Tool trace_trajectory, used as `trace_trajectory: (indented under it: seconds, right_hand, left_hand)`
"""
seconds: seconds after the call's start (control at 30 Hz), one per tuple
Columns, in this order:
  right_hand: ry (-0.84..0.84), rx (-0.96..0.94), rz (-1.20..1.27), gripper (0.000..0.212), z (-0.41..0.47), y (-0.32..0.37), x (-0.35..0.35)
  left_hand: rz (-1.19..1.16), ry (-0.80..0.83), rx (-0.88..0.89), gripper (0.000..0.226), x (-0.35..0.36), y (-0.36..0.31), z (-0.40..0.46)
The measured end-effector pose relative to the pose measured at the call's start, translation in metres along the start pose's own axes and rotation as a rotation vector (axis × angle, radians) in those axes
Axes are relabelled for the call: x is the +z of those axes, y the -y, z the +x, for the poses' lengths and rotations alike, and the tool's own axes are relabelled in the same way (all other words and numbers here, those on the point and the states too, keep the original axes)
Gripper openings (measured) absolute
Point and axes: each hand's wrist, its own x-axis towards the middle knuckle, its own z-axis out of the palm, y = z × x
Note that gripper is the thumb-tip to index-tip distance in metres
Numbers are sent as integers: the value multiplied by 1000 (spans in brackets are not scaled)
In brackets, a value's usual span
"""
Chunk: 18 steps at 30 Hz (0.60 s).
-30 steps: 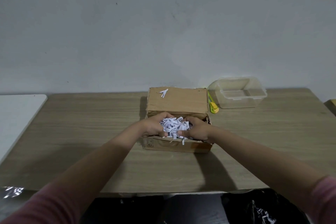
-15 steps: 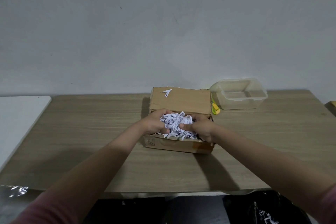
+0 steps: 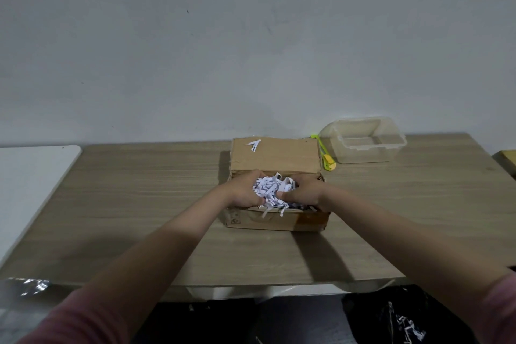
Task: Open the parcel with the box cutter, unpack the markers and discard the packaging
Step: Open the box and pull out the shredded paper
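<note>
Left hand and right hand both grip paper shreds in open box on tabletop.

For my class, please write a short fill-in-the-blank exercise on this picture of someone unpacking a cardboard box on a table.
1. Both hands, left hand and right hand, gather a bunch of shredded ____ in the cardboard box.
2. The box's flap is folded ____.
3. The yellow box cutter lies between the box and the clear plastic ____.
4. The clear plastic container holds ____.

Missing words: paper; open; container; nothing
</note>
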Motion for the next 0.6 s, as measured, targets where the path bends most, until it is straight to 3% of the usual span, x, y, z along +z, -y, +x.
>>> trace_trajectory:
  seconds: [0.1,0.27,0.47,0.6]
  right_hand:
    - [-15,3,-94,63,-3,1,-1]
    - [50,-20,-147,60,-9,3,1]
    - [149,-37,-133,47,-8,2,4]
    - [123,-31,-22,39,-4,-7,7]
  left_hand:
    - [150,74,-32,65,-6,-6,0]
    - [306,209,-88,69,-9,-9,0]
    - [238,266,-131,69,-4,-2,0]
    - [42,229,-94,65,2,4,-7]
